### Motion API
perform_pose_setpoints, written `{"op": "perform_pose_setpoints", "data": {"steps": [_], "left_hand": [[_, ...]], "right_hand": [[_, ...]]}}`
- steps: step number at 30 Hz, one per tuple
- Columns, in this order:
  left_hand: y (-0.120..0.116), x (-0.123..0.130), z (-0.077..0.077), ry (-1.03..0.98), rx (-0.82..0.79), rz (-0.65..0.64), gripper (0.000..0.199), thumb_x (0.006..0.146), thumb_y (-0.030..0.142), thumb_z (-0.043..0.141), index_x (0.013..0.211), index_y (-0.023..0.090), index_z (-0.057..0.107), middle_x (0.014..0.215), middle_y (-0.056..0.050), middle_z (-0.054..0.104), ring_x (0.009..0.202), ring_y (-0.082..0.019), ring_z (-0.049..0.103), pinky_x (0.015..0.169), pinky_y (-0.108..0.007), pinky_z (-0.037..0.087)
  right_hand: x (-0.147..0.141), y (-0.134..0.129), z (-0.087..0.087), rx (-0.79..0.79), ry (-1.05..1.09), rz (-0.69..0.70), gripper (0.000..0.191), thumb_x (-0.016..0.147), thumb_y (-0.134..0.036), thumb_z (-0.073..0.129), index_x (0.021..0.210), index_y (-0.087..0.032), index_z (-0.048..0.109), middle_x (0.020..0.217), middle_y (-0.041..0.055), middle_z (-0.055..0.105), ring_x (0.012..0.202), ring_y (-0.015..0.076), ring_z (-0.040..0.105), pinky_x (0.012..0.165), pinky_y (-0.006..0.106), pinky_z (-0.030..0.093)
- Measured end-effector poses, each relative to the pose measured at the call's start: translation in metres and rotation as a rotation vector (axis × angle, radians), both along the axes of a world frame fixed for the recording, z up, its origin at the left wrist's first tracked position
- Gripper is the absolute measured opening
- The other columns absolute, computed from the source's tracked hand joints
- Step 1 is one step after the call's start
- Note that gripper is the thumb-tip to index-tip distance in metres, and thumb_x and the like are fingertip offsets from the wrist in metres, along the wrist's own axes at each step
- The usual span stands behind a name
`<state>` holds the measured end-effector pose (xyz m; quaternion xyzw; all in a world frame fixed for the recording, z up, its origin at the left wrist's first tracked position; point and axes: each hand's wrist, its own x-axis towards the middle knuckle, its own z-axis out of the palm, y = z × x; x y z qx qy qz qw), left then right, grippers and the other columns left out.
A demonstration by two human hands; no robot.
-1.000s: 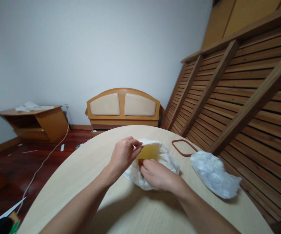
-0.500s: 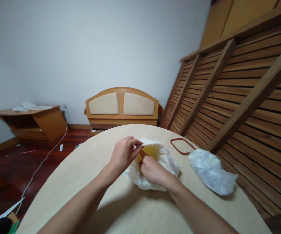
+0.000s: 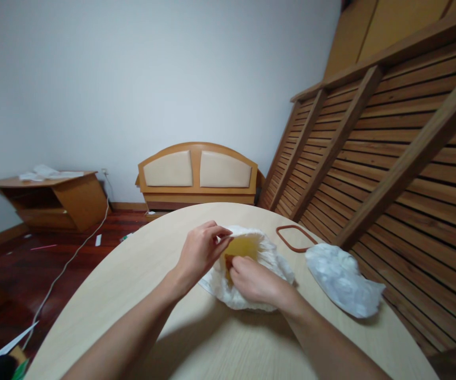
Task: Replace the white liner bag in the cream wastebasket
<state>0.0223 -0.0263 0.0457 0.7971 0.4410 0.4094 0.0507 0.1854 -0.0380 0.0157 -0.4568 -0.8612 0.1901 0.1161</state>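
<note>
A white crinkled cover (image 3: 273, 266) with a yellow inside (image 3: 247, 245) lies at the middle of the round table, its opening facing up. My left hand (image 3: 204, 248) pinches the cover's rim at the upper left between thumb and fingers. Curled inside the opening, my right hand (image 3: 252, 277) is closed, with something brown or orange at its fingertips that I cannot make out.
The pale round table (image 3: 133, 285) holds a brown rounded frame (image 3: 295, 249) and a clear bag of white items (image 3: 344, 279) at the right. Wooden slats (image 3: 370, 174) lean beyond it. A headboard (image 3: 198, 169) and low cabinet (image 3: 54, 200) stand farther back.
My right hand has moved slightly down and right, away from my left fingertips, showing more of the yellow inside. My left hand keeps its pinch on the rim.
</note>
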Motion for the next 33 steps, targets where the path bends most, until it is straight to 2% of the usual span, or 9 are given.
{"op": "perform_pose_setpoints", "data": {"steps": [3,8,12,18,22,28,33], "left_hand": [[0.000,0.000,0.000,0.007,-0.002,0.012,0.009,0.089,0.017,0.069,0.090,0.017,0.078,0.078,-0.003,0.070,0.063,-0.012,0.062,0.061,-0.022,0.045],[0.002,-0.001,-0.001,0.004,0.019,0.045,0.008,0.088,0.016,0.071,0.090,0.017,0.078,0.077,-0.003,0.069,0.062,-0.012,0.061,0.062,-0.022,0.044],[0.005,-0.003,-0.001,0.000,0.026,0.076,0.007,0.088,0.017,0.071,0.089,0.018,0.078,0.076,-0.002,0.069,0.063,-0.012,0.062,0.061,-0.023,0.043],[0.009,-0.008,-0.002,-0.024,0.001,0.120,0.007,0.087,0.018,0.071,0.087,0.018,0.077,0.078,-0.003,0.072,0.066,-0.014,0.064,0.063,-0.025,0.044],[0.012,-0.011,-0.004,-0.044,-0.035,0.150,0.007,0.086,0.020,0.070,0.087,0.018,0.076,0.081,-0.004,0.074,0.071,-0.016,0.066,0.067,-0.026,0.046],[0.014,-0.012,-0.004,-0.057,-0.071,0.197,0.010,0.086,0.020,0.065,0.084,0.017,0.074,0.083,-0.005,0.074,0.071,-0.017,0.066,0.064,-0.026,0.045],[0.023,-0.020,-0.005,-0.125,-0.154,0.230,0.015,0.085,0.029,0.064,0.082,0.016,0.073,0.080,-0.005,0.073,0.063,-0.016,0.064,0.058,-0.025,0.045]], "right_hand": [[-0.001,-0.006,0.007,-0.023,-0.086,0.075,0.031,0.092,-0.014,0.040,0.091,-0.011,0.071,0.090,0.0164,0.076,0.074,0.0202,0.067,0.064,0.029,0.041],[-0.002,-0.013,0.015,0.008,-0.093,0.032,0.033,0.093,-0.015,0.039,0.096,-0.011,0.071,0.092,0.0159,0.076,0.075,0.0206,0.069,0.062,0.029,0.038],[-0.001,-0.017,0.023,-0.010,-0.127,0.135,0.033,0.096,-0.018,0.038,0.095,-0.012,0.071,0.091,0.0147,0.076,0.074,0.0210,0.069,0.061,0.029,0.038],[0.016,-0.025,0.039,0.065,-0.089,0.063,0.039,0.103,-0.034,0.036,0.101,-0.015,0.071,0.097,0.0139,0.076,0.088,0.0248,0.071,0.073,0.031,0.043],[0.016,-0.034,0.047,0.104,-0.112,0.018,0.040,0.101,-0.044,0.044,0.106,-0.017,0.072,0.099,0.0145,0.076,0.091,0.0282,0.071,0.076,0.033,0.045],[0.002,-0.040,0.047,0.139,-0.261,0.018,0.029,0.100,-0.034,0.050,0.101,-0.016,0.074,0.094,0.0150,0.077,0.089,0.0314,0.073,0.072,0.034,0.047],[0.012,-0.032,0.041,0.233,-0.173,0.096,0.029,0.093,-0.038,0.064,0.112,-0.017,0.071,0.097,0.0134,0.077,0.094,0.0296,0.072,0.078,0.033,0.047]]}}
